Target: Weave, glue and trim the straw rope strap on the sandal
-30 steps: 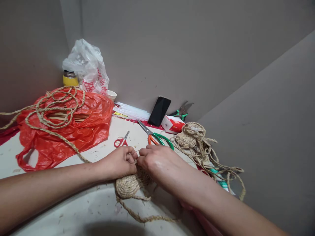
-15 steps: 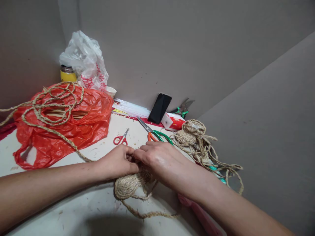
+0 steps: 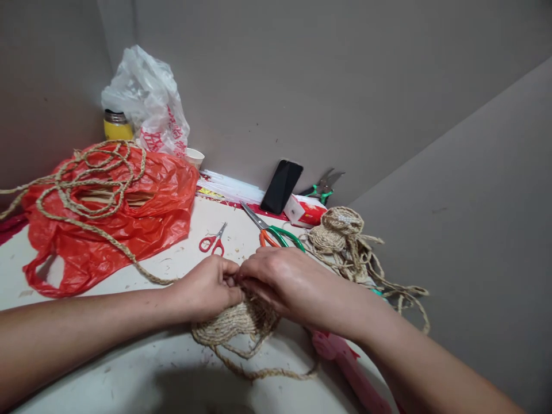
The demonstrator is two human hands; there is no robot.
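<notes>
A coiled piece of braided straw cord [image 3: 233, 323], its rows laid side by side, rests on the white table beneath both hands. At its upper edge my left hand [image 3: 214, 287] is closed, thumb and fingers pinching the piece. My right hand [image 3: 276, 279] meets it there, fingertips pressed together at the same spot; anything small between them is hidden. One loose length of braid [image 3: 259, 375] loops out below the piece. Another braid [image 3: 129, 253] runs from behind my left wrist up to a loose coil on the red plastic bag [image 3: 168, 195].
Red-handled small scissors [image 3: 212, 241] and larger green-and-orange-handled scissors [image 3: 276, 234] lie just beyond my hands. Behind them are a phone [image 3: 282, 187], pruning shears [image 3: 325, 185] and a tissue pack [image 3: 308, 211]. Finished-looking braid pieces [image 3: 340, 230] pile at right. A pink tool [image 3: 345, 368] lies near my right forearm.
My right hand has turned and lifted slightly at the fingers, still close against the left. The coiled piece has shifted a little and shows more of its rows. More of the pink tool is visible.
</notes>
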